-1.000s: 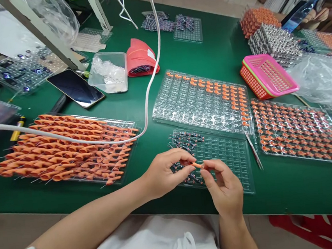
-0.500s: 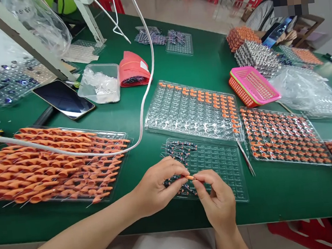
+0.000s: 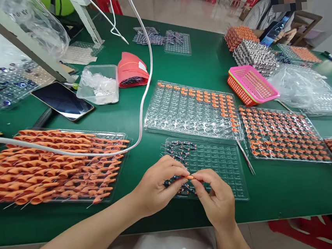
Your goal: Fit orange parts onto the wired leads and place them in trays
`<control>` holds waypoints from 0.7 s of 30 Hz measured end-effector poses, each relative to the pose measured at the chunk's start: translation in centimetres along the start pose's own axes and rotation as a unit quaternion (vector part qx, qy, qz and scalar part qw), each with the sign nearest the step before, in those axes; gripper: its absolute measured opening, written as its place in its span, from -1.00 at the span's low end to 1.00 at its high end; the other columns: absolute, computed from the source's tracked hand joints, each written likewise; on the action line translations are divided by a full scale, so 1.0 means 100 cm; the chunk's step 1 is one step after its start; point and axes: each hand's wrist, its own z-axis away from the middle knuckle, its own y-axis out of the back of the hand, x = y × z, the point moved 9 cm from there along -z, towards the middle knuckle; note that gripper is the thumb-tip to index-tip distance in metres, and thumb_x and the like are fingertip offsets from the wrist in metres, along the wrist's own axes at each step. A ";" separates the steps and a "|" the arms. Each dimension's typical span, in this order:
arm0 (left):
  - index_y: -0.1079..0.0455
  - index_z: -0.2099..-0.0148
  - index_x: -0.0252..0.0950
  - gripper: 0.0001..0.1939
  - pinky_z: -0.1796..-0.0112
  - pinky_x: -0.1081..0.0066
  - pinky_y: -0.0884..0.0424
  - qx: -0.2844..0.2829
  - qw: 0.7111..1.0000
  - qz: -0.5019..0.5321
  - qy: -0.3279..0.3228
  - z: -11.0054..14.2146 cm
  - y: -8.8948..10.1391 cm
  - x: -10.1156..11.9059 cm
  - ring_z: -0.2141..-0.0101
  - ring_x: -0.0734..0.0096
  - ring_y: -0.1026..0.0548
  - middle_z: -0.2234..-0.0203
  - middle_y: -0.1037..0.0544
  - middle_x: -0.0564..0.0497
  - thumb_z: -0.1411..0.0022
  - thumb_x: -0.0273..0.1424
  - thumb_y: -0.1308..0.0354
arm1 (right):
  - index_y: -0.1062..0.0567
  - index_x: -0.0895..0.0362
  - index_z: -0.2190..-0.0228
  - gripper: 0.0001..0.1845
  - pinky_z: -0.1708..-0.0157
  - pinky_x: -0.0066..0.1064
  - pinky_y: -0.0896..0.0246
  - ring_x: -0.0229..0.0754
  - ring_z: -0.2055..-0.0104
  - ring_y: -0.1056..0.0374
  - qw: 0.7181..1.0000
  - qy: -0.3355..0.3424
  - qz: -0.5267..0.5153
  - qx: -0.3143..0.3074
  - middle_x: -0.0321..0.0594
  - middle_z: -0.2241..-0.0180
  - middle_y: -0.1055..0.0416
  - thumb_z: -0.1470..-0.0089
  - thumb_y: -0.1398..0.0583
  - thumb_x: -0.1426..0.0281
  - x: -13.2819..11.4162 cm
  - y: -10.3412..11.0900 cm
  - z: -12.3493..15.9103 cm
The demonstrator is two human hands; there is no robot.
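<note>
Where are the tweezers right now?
In the head view, right of centre, the tweezers lie between the dark-parts tray and the orange-dotted tray farther right.

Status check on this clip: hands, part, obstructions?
Left hand, right hand: both pinching orange part. Part over nearest tray. White cable clear of hands.

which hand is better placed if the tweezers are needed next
Right, I'd judge: the right hand is nearer the tweezers than the left hand. Both hands pinch the orange piece, so the left would likely have to hold it alone.
</note>
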 end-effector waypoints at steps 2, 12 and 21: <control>-0.48 0.10 -0.29 -0.81 0.21 0.33 -0.41 0.001 1.000 -0.005 -0.006 0.000 0.000 0.001 0.24 0.33 -0.46 0.27 -0.56 -0.09 -0.27 -0.59 -0.17 | -0.48 0.09 0.21 -0.81 0.32 -0.38 -0.40 -0.19 0.26 -0.45 1.000 0.003 0.000 -0.003 -0.21 0.30 -0.51 -0.16 -0.18 0.57 -0.001 0.000 0.000; -0.47 0.09 -0.28 -0.81 0.21 0.34 -0.39 0.001 1.000 -0.005 -0.003 0.001 -0.001 0.002 0.25 0.35 -0.44 0.27 -0.55 -0.08 -0.27 -0.58 -0.17 | -0.47 0.08 0.17 -0.74 0.25 -0.37 -0.37 -0.22 0.22 -0.43 1.000 0.012 -0.011 -0.006 -0.23 0.27 -0.49 -0.15 -0.18 0.62 -0.003 -0.001 0.001; -0.46 0.12 -0.30 -0.85 0.21 0.35 -0.36 -0.015 0.999 0.013 0.040 0.001 -0.003 -0.004 0.27 0.36 -0.43 0.33 -0.54 -0.04 -0.28 -0.57 -0.15 | -0.45 0.07 0.14 -0.75 0.27 -0.40 -0.37 -0.23 0.24 -0.43 1.000 -0.007 -0.005 -0.008 -0.24 0.25 -0.48 -0.15 -0.20 0.57 0.002 -0.002 0.003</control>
